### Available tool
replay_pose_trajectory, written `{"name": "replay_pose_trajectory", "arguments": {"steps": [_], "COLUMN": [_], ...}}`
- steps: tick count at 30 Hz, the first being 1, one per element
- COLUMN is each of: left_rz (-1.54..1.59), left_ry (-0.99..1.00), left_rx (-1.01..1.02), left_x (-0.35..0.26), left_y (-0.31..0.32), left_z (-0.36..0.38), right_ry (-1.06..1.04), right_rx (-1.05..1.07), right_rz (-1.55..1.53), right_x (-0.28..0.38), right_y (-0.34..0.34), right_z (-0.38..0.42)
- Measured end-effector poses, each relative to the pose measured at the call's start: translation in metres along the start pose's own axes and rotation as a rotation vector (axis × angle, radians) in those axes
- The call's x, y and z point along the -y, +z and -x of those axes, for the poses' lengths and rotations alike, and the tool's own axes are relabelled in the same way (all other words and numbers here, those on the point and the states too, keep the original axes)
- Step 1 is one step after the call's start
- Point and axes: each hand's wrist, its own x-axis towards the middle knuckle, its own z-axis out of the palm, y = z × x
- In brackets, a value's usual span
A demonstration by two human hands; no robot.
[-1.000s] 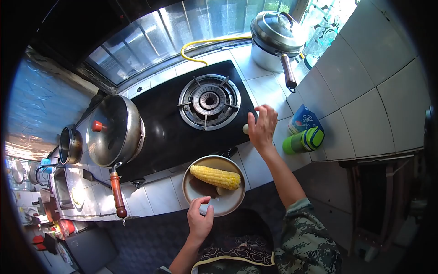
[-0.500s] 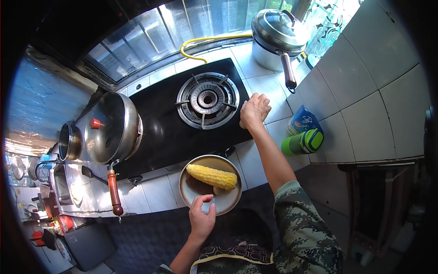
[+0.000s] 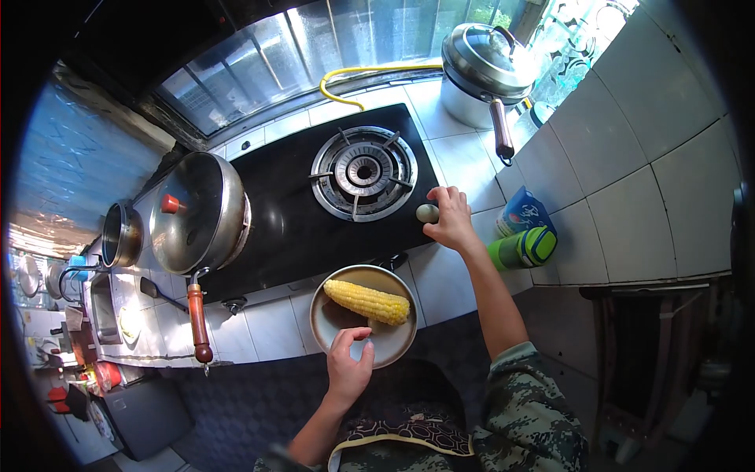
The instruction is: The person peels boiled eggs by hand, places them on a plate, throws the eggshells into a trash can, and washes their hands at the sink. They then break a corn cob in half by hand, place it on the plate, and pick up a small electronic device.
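One corncob in dish | left hand at dish rim

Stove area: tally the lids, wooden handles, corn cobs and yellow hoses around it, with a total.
Lids: 2 (left lid, right lid)
Wooden handles: 2 (left handle, right handle)
Corn cob: 1
Yellow hose: 1
Total: 6

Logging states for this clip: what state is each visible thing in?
Corn: husked, lying down
Dish: upright, holding the corn
Egg-like object: resting near the stove's edge
Burner: bare, no flame visible
Wok: lidded
Small pot: uncovered
Steel pan by the window: lidded
Green bottle: capped
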Motion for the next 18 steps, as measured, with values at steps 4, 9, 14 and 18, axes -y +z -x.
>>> {"name": "replay_pose_trajectory", "arguments": {"steps": [4,9,14,18], "left_rz": [-0.007,-0.02,-0.024,0.067], "left_ry": [0.002,0.036,0.049,0.0], "left_rx": [0.015,0.043,0.07,0.136], "left_x": [-0.006,-0.011,-0.012,-0.011], "left_y": [-0.001,-0.001,0.008,0.0], "left_z": [0.001,0.0,-0.005,-0.004], "right_ry": [0.041,0.051,0.049,0.019], "right_rx": [0.085,0.038,0.303,0.609], "right_rz": [0.014,-0.234,-0.798,-0.85], "right_x": [0.001,-0.008,0.014,0.064], "right_y": [0.004,0.003,-0.008,-0.024], "right_z": [-0.006,0.015,0.101,0.146]}}
